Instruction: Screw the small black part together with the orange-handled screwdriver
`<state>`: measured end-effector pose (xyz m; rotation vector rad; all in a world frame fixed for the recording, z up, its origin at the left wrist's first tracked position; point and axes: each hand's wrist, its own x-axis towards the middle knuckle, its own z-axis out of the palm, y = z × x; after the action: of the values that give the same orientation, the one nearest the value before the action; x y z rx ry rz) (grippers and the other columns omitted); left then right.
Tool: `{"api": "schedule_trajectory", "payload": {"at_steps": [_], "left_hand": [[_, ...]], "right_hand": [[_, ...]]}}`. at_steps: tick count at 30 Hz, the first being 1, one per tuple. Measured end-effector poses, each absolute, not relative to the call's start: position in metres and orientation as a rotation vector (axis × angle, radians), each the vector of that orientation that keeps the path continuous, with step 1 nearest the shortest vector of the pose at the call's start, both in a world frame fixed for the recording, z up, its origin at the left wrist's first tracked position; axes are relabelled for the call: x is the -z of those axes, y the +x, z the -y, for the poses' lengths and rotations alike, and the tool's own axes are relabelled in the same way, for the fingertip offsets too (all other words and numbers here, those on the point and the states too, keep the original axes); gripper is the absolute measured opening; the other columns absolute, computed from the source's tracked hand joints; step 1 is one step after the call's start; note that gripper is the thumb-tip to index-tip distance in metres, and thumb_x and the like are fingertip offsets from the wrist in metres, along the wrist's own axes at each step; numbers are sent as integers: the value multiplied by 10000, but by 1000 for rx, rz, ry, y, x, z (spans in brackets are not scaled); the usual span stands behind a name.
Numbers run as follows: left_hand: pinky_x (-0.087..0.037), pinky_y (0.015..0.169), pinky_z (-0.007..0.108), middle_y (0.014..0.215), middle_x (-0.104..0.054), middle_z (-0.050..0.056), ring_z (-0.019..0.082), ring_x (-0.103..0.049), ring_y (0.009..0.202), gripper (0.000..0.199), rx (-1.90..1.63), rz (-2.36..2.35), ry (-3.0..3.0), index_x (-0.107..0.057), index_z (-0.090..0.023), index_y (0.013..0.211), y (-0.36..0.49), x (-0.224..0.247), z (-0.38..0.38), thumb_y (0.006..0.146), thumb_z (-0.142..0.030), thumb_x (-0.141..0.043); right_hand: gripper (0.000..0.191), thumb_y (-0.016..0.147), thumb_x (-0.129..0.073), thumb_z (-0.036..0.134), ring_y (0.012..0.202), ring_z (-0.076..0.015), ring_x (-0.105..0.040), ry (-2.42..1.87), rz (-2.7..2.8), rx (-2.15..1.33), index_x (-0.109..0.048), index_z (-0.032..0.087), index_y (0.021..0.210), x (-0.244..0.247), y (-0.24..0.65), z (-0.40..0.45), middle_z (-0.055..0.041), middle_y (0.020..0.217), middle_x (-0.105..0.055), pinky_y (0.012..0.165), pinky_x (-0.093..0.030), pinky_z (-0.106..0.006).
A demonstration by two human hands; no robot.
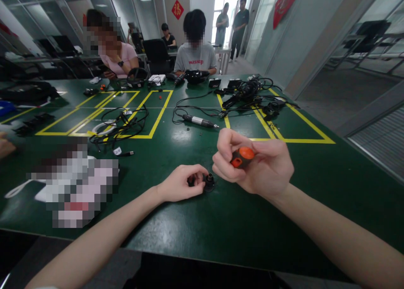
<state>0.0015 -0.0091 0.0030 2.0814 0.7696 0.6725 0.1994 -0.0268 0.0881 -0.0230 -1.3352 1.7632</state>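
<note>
Head view, sole view. Right hand is clenched round an orange-and-grey handle, prob. a driver seen end-on, raised off the counter. Left hand is grasping a black round part low on the counter, thumb and index at its near side, short stub facing up. Handle and part are apart, handle above and to the R of part.

Handling, insp. judgement: brace part flat w/ L fingertips at the rim, clear of the stub; bring any tool tip in square to the work, w/ light pressure first, as a part this small could tip or skid. R grip appears firm; wrist straight gives best control.

Obs. limits: far end of handle is masked by R fingers, so shaft or tip n/v. L fingers cover much of the part; underside n/v. Small bits by the grey-and-black pen-shaped tool are too small to ID. Pixelated item at L is unreadable. Another person's hand is cut off at L edge.
</note>
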Motion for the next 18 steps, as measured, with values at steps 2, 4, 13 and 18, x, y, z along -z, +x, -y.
{"api": "schedule_trajectory", "payload": {"at_steps": [2, 4, 13, 18], "left_hand": [[-443, 587, 194, 671, -613, -42, 84, -540, 575, 126, -678, -763, 2079, -686, -149, 928, 1, -1, 9, 852, -177, -590], [-444, 583, 192, 674, -614, -42, 83, -540, 574, 128, -684, -761, 2079, -691, -148, 931, 1, 1, 8, 853, -184, -597], [-451, 593, 194, 671, -616, -45, 84, -541, 577, 128, -684, -753, 2082, -687, -151, 948, 0, 0, 9, 858, -170, -598], [-445, 599, 196, 687, -624, -39, 89, -551, 598, 140, -672, -771, 2088, -686, -155, 952, 1, -3, 9, 850, -175, -592]], "right_hand": [[173, 934, -499, 361, 437, -97, -237, -37, 1335, -1761, -513, 210, 849, -88, 199, 27, 89, 530, -364, 456, -235, -226], [141, 936, -494, 325, 437, -102, -270, -72, 1356, -1739, -511, 212, 854, -88, 199, 27, 79, 537, -413, 456, -255, -230], [394, 1016, -432, 394, 425, -86, -245, -75, 1358, -1743, -519, 187, 692, -88, 196, 26, 77, 509, -327, 427, -216, -227], [207, 935, -517, 415, 431, -90, -211, -108, 1340, -1750, -466, 227, 867, -88, 199, 27, 108, 524, -342, 451, -222, -215]]}}
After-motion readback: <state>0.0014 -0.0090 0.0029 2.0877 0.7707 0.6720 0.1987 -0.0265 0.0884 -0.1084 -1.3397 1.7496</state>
